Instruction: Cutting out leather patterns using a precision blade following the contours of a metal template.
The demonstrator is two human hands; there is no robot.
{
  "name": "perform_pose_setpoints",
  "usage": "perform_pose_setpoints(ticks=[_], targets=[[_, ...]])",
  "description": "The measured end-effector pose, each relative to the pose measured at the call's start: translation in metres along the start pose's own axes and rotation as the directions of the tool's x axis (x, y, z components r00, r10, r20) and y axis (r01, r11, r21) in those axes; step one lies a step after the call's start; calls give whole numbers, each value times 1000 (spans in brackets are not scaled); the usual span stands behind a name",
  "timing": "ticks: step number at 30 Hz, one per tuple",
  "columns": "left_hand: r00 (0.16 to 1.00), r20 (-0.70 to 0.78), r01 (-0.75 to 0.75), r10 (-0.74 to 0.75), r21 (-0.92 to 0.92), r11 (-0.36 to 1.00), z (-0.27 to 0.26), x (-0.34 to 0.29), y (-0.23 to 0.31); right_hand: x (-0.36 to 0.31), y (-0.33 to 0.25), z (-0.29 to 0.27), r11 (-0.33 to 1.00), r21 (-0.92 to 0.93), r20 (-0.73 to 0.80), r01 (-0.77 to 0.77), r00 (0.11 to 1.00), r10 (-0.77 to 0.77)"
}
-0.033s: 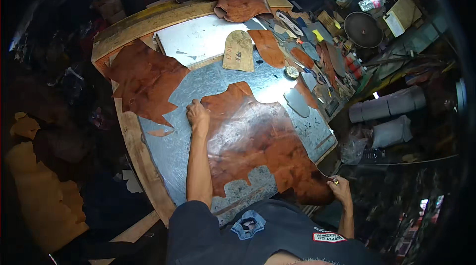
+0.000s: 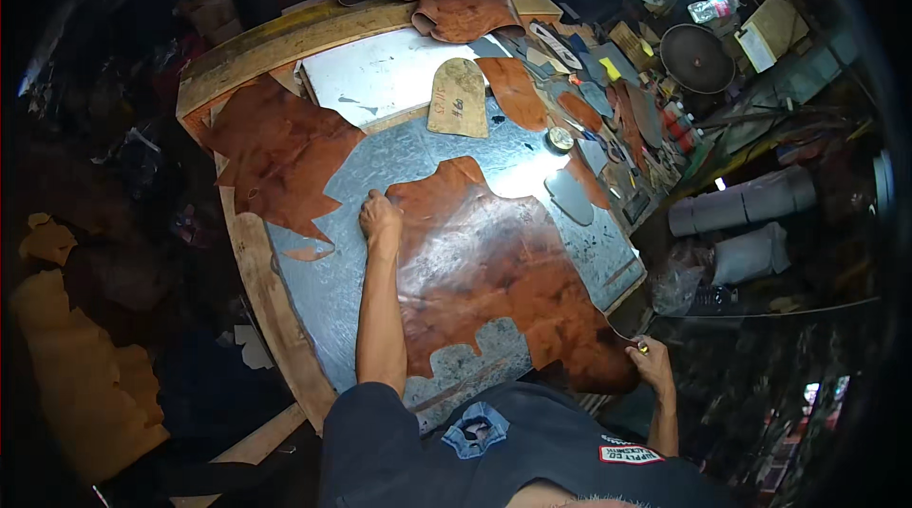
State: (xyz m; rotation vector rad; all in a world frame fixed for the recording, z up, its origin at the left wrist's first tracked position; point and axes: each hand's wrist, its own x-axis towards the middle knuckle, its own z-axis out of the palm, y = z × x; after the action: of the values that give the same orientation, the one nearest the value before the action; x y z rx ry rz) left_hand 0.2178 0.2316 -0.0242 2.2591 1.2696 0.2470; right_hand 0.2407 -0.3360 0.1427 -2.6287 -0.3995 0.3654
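A large piece of brown leather (image 2: 484, 261), glossy and uneven in outline, lies over the grey work surface (image 2: 328, 304) in front of me. My left hand (image 2: 380, 216) is closed on its upper left edge. At the lower right, my right hand (image 2: 652, 363) grips the leather's corner, which hangs past the table edge. A small yellow thing shows between the right fingers; its kind is hidden. Another jagged brown leather piece (image 2: 285, 161) lies to the left. Beyond the big piece is a tan arch-shaped pattern (image 2: 459, 100) with handwriting, beside an orange-brown leather cutout (image 2: 511, 90).
A round tin (image 2: 559, 140) and a grey sole-shaped piece (image 2: 568, 197) lie to the right. Farther right are many scraps and a round dark pan (image 2: 697, 58). Rolled leather (image 2: 467, 3) rests at the back. A wooden rim (image 2: 275, 299) edges the table's left.
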Motion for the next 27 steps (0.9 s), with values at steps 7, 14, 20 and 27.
perform_pose_setpoints(ticks=[7,14,20,27], targets=[[984,151,-74,91,-114,991,9,23,0,12,-16,6,995,13,120,-101,988,98],[912,154,-252,380,-522,815,7,25,-58,12,-19,-8,997,-59,116,-57,991,64],[880,303,-213,367,-439,873,-1,12,-47,7,-12,-3,987,-125,91,-104,989,116],[883,365,14,296,-650,760,-3,14,-54,9,-4,-7,994,-45,64,-101,993,104]])
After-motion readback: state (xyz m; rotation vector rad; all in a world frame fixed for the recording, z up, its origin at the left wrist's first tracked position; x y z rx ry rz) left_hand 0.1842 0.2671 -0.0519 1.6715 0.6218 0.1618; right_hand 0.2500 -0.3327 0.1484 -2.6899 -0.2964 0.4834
